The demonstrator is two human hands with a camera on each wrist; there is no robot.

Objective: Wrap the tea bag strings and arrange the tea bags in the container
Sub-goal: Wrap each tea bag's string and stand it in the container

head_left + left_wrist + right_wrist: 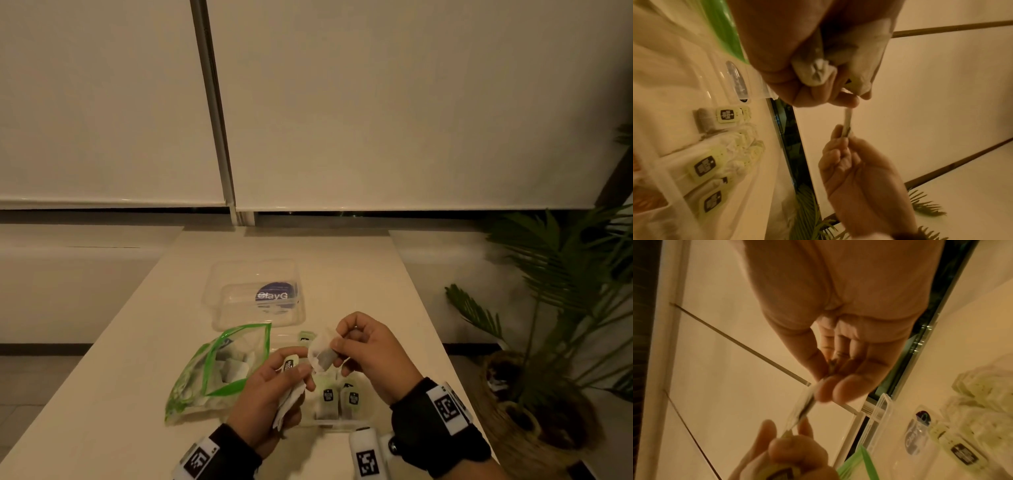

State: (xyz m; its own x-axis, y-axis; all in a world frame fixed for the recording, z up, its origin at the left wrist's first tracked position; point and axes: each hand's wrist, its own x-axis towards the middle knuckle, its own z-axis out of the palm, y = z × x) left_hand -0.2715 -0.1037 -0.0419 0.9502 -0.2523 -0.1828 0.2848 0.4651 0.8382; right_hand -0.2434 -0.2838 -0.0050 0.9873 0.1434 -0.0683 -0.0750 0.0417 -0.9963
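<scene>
Hands (371,356) pinching tea bag (322,356), container (356,423) below

Two hands in view: left hand (270,394), right hand (368,356). One tea bag (321,356) held between them. One crumpled white paper wrapper (287,406) in left palm. One clear container (342,423) with at least two tagged tea bags (337,399) upright inside; exact count unclear. One clear lid (255,294). One green-edged zip bag (219,370), contents uncountable. One potted plant (555,308).
</scene>
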